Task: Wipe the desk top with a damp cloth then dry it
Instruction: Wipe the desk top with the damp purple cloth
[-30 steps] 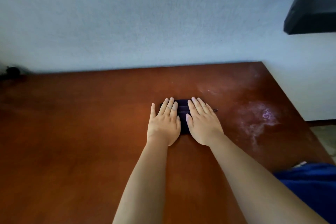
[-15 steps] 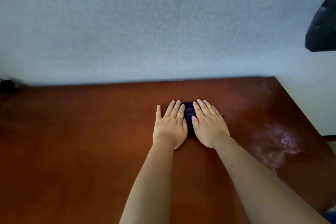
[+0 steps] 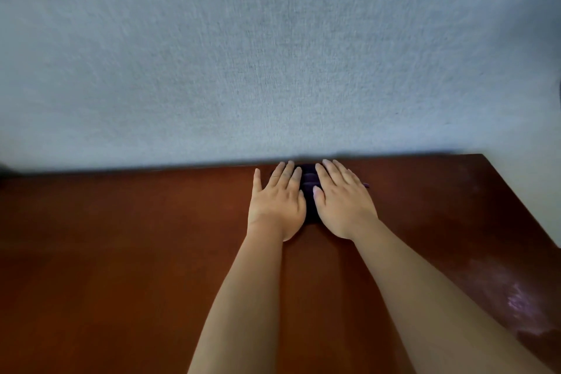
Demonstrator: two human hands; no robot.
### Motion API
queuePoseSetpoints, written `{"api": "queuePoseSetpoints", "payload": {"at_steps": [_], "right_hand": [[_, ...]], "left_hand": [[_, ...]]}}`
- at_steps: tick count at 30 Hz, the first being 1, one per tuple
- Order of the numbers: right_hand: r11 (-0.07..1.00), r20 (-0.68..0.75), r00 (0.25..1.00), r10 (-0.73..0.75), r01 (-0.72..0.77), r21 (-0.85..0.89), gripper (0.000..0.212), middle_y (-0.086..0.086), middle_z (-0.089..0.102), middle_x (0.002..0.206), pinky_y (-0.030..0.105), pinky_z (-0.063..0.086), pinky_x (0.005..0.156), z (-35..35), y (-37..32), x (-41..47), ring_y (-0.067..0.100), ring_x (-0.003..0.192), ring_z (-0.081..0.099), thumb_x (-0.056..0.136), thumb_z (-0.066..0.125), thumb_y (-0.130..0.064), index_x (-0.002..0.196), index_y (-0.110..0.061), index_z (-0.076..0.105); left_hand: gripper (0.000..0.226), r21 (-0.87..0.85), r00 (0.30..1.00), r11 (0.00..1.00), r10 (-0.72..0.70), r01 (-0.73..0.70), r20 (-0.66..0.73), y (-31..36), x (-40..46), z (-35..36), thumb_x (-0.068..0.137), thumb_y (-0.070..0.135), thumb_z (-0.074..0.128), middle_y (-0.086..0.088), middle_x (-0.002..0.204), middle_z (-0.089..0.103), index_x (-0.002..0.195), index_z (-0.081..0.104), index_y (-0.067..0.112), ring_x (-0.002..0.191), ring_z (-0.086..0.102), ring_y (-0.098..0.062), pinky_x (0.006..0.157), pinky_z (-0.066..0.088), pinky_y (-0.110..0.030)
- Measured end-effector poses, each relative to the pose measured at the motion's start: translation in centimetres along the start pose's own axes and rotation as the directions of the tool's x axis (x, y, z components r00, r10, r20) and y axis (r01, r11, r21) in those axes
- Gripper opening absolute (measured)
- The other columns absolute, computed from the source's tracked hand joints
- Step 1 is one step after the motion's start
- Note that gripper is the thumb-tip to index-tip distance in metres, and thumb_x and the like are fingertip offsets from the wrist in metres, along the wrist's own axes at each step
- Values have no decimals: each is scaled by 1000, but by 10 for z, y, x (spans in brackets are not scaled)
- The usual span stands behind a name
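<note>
A small dark purple cloth (image 3: 309,188) lies folded on the reddish-brown desk top (image 3: 121,237), right at the desk's far edge against the wall. My left hand (image 3: 277,203) and my right hand (image 3: 343,203) press flat on it side by side, fingers stretched forward and fingertips almost at the wall. The hands cover most of the cloth; only a strip between them and a small corner at the right show.
A pale textured wall (image 3: 273,55) rises directly behind the desk. A shiny damp smear (image 3: 516,304) marks the desk surface at the right, near the desk's right edge (image 3: 522,200). A dark shape sits at the far left edge of the view.
Both hands have pushed the cloth forward across the desk, from mid-desk to the far edge by the wall. The view has tilted up, so the dark object at upper right has left the frame.
</note>
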State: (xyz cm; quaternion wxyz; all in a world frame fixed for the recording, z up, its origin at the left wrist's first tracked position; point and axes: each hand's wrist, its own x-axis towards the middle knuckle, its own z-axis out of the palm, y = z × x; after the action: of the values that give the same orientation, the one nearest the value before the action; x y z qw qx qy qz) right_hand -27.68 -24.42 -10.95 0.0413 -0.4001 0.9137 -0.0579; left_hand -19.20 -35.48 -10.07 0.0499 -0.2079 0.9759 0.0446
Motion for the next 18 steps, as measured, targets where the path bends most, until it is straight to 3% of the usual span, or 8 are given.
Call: {"api": "queuePoseSetpoints", "payload": {"at_steps": [7,18], "right_hand": [[1000,16,1000,-10,10,-2,56,3,2,162,33,0,120,-4,3,15,15,148,-2,104,16,-36,154,-13,6],[1000,8,1000,-11,11,21,56,3,3,162,33,0,120,1,-10,-44,16,148,-1,104,16,-36,154,-14,8]], "left_hand": [[54,11,1000,1000,-14,14,2,-1,12,-4,103,32,13,4,163,-4,155,2,19,148,-10,-9,119,-9,-48],[55,11,999,999,-34,34,27,10,-49,2,104,33,11,3,162,-7,155,-1,17,148,-11,-11,119,-9,-48]]}}
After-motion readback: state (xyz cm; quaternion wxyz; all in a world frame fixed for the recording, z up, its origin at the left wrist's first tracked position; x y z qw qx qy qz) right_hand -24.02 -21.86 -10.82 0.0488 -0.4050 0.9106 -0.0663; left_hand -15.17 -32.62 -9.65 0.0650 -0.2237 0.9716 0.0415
